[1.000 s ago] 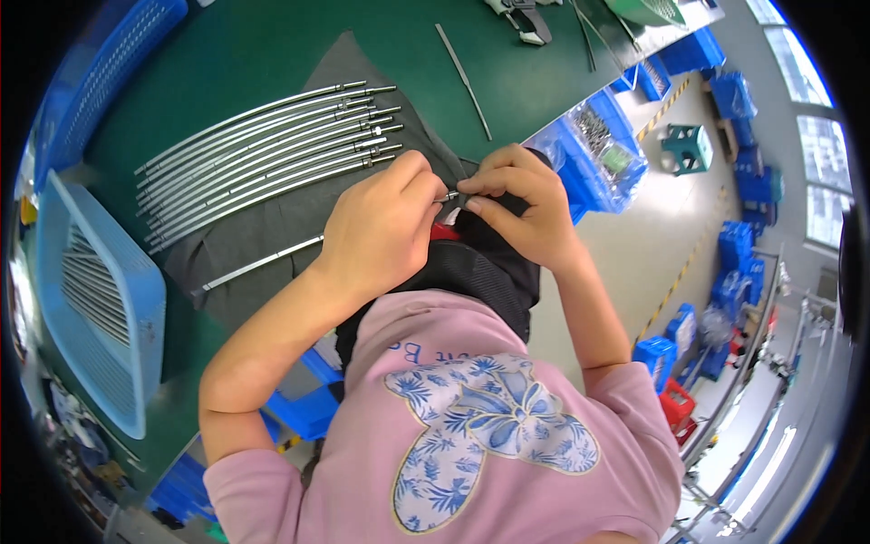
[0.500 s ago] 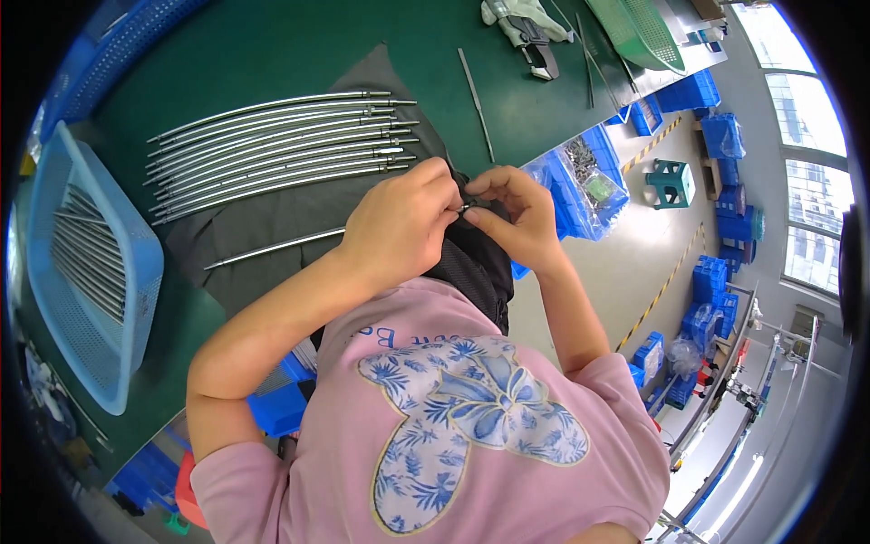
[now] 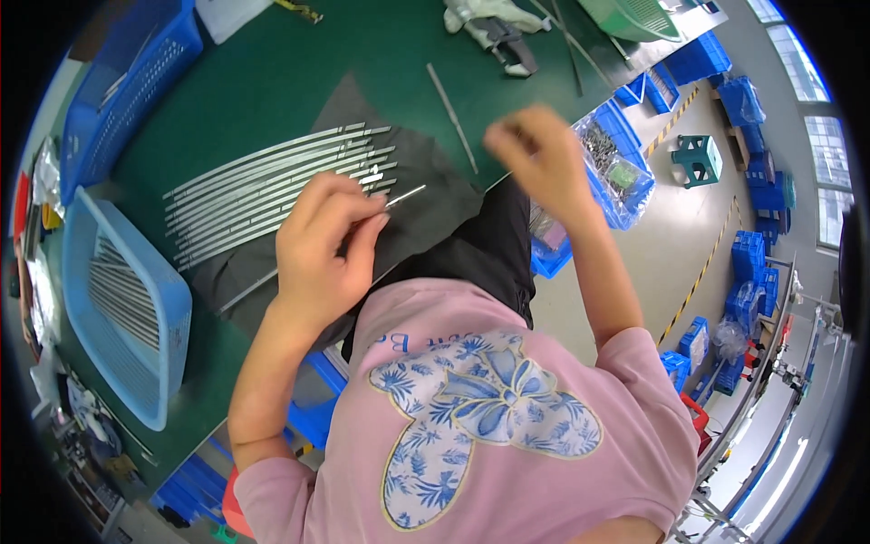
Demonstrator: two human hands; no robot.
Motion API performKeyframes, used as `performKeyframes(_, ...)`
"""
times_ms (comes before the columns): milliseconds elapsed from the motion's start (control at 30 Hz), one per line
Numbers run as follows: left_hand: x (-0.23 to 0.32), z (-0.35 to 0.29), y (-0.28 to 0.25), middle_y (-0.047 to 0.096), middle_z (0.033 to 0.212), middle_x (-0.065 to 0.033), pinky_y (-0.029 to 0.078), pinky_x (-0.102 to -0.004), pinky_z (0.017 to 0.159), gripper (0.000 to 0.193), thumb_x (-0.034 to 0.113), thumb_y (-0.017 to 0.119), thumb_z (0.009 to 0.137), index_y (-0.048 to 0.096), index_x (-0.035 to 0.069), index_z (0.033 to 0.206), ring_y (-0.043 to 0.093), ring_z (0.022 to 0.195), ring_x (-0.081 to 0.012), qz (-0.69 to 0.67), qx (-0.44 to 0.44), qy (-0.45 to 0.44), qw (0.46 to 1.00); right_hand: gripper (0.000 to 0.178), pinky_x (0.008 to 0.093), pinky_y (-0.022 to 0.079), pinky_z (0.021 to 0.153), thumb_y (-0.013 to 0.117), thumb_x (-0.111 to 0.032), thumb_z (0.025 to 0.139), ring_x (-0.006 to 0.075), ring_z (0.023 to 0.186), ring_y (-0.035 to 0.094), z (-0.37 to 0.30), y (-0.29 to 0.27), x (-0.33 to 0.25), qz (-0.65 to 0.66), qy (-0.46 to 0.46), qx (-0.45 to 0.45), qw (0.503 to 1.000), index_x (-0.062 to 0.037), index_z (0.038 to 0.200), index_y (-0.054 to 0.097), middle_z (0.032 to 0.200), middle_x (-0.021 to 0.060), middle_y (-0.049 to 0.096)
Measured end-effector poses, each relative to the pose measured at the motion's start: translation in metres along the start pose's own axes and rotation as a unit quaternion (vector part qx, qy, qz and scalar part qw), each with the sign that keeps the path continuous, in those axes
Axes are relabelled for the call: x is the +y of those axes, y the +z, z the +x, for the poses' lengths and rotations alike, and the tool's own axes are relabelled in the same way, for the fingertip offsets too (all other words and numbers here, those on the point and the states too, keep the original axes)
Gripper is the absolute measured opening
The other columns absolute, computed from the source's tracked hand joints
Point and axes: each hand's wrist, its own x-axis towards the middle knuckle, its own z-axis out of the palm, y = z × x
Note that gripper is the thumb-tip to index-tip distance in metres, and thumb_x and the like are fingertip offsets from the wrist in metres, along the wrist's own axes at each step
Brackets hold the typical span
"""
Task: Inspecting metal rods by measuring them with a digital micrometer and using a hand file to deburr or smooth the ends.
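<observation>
My left hand (image 3: 324, 240) is closed around a slim metal rod (image 3: 406, 195). One end of the rod sticks out beyond the fingertips, while the rest runs down-left behind the hand over a dark grey cloth (image 3: 435, 195). Just beyond lies a row of several similar metal rods (image 3: 263, 186), side by side on the cloth. My right hand (image 3: 541, 163) is raised off to the right, apart from the rod, between the table edge and a blue bin of small metal parts (image 3: 625, 195). Motion smears its curled fingers, so whether anything is in them is unclear.
On the green table (image 3: 390, 54), a light blue basket (image 3: 172, 363) with more rods stands at left, a darker blue basket (image 3: 136, 109) behind it. A thin metal strip (image 3: 451, 118), a grey-and-white tool-like object (image 3: 507, 45) and a green basket (image 3: 634, 18) lie farther off.
My hands have separated: the right has moved away to the right, the left toward the left, still holding the rod. The rod's end now shows. The whole view has shifted slightly.
</observation>
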Motion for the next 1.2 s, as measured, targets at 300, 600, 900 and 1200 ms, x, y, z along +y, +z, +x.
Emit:
performKeyframes(300, 0.003, -0.003, 0.014, 0.051, 0.075, -0.0079, 0.041, -0.0297, 0.048, 0.018, -0.004, 0.062, 0.064, 0.057, 0.001, 0.080, 0.053, 0.058, -0.0217, 0.056, -0.020, -0.040, 0.997, 0.045, 0.0353, 0.046, 0.072, 0.063, -0.034, 0.059, 0.0286, 0.084, 0.058, 0.108, -0.011, 0.052, -0.262, 0.176, -0.065, 0.947, -0.0045, 0.093, 0.061, 0.088, 0.0109, 0.062)
performKeyframes(600, 0.011, -0.010, 0.012, 0.050, 0.071, -0.0035, 0.041, -0.0278, 0.043, 0.017, 0.003, 0.062, 0.063, 0.059, 0.006, 0.079, 0.053, 0.053, -0.0181, 0.158, 0.001, 0.051, 0.986, 0.040, 0.0384, 0.043, 0.075, 0.059, -0.017, 0.061, 0.0324, 0.090, 0.055, 0.110, -0.013, 0.039, -0.255, 0.043, -0.075, 0.963, -0.0026, 0.097, 0.050, 0.092, 0.0166, 0.059)
performKeyframes(900, 0.021, -0.007, -0.006, 0.049, 0.070, 0.0012, 0.030, -0.0207, 0.037, 0.032, 0.008, 0.059, 0.053, 0.063, 0.005, 0.085, 0.040, 0.046, -0.0092, 0.253, 0.035, 0.255, 0.933, 0.038, 0.0376, 0.045, 0.069, 0.058, -0.036, 0.071, 0.0314, 0.080, 0.059, 0.098, 0.003, 0.007, -0.196, 0.133, 0.018, 0.971, -0.0028, 0.090, 0.058, 0.078, 0.0159, 0.061)
performKeyframes(1200, 0.032, 0.020, -0.009, 0.050, 0.066, -0.0044, 0.035, -0.0272, 0.037, 0.033, 0.007, 0.065, 0.058, 0.062, 0.003, 0.090, 0.048, 0.047, -0.0174, 0.107, -0.148, 0.224, 0.957, 0.057, 0.0268, 0.037, 0.037, 0.033, -0.034, 0.080, 0.0167, 0.043, 0.046, 0.002, -0.048, -0.035, 0.732, 0.192, -0.137, 0.639, 0.0098, 0.117, 0.037, 0.093, 0.0192, 0.052)
